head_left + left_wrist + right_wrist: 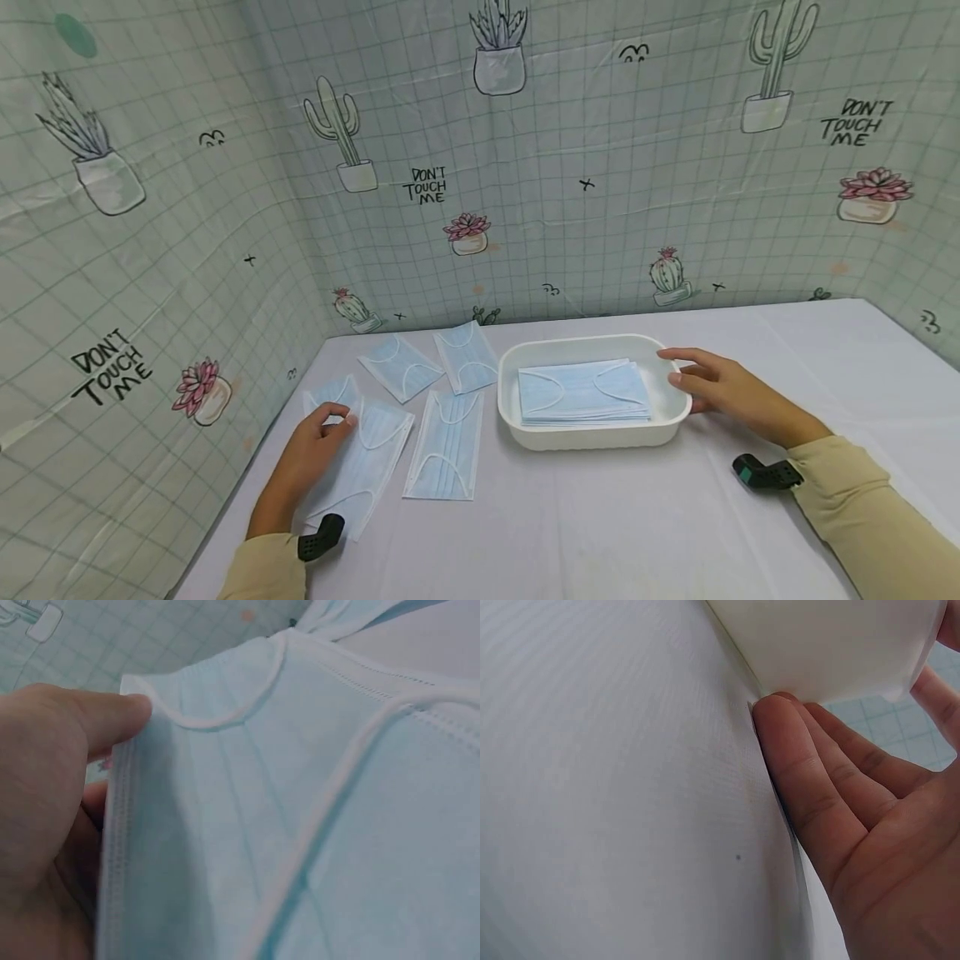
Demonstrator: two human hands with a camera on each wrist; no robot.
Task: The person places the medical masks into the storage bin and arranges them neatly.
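- At lower left, the left hand (303, 454) pinches a mask (202, 825) by its edge; best lifted flat.
- Right of centre, the right hand (738, 396) grips the tray (592, 437), ideally steadying it.

Papery and smooth

Thin, papery cloth, matt and folded in pleats, on the blue masks (444, 442). Soft, matt cord in the white loops (330, 799). Smooth, hard-looking plastic with a little shine all over the white tray (592, 439). White cloth, matt and nearly flat, over the desk (585, 525). Thin printed cloth, a bit wrinkly, on the wall (540, 250). Dull black plastic on the wrist cameras (767, 472). Soft, matt cloth in the tan sleeves (862, 500).
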